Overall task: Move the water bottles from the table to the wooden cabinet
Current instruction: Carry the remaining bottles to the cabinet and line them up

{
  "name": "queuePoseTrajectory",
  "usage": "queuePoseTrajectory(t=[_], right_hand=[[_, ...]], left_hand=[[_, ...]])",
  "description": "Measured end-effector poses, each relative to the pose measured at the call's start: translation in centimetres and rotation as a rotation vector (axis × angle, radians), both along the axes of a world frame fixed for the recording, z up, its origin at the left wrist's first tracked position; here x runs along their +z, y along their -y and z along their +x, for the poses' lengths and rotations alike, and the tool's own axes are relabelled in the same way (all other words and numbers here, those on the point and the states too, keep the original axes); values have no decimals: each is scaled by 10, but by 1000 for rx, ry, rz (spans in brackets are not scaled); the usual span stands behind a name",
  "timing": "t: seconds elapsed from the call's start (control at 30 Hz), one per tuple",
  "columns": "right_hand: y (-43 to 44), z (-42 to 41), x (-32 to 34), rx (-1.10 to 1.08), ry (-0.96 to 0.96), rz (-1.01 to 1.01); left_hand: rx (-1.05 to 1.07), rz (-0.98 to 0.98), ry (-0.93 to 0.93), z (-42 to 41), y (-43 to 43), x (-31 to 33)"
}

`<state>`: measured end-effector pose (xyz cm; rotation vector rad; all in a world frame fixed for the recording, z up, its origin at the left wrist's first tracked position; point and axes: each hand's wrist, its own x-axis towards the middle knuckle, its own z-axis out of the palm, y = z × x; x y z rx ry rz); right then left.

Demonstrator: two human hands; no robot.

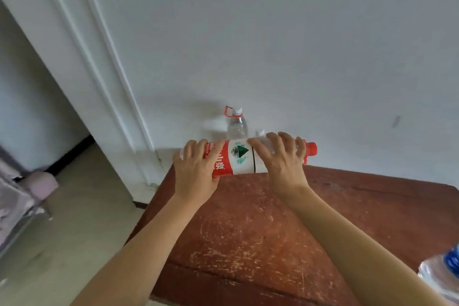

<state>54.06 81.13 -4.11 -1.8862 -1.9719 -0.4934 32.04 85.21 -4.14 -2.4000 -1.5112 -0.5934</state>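
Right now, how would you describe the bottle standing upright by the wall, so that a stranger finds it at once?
Look at the far edge of the worn reddish wooden surface, against the white wall. Behind the red-labelled bottle held sideways by both hands stands a clear bottle. It alone is upright, with a white cap and a red carry loop at its neck.

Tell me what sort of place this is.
Probably a room in a home: a worn wooden cabinet against a plain white wall, a white door frame on the left, and both hands holding a water bottle over it.
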Motion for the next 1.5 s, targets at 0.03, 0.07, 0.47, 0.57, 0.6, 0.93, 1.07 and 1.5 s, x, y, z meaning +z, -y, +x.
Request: queuePoseTrajectory(t=[0.03,0.07,0.47,0.57,0.6,0.93,1.07,1.5], right_hand=[[-2,-9,1,29,3,-6],[-3,-22,3,100,-2,2],[96,-226,-36,876,-60,-162],[159,-306,-24,1074,-35,-165],[180,-329,-18,1144,-20,-142],[496,-565,18,1799,10,0],[632,-634,28,2037,-10,44],[896,-792,17,2381,10,1]], left_hand=[[37,5,1,-10,7,1],[102,18,3,-26,20,2],[912,-119,-79,-176,276,-17],[1111,-68,-95,-223,374,-9],[1183,-57,-97,-235,403,-5],[1780,52,-42,-339,761,17],[2008,25,-11,-363,894,24],[2319,35,-1,-449,1127,11]])
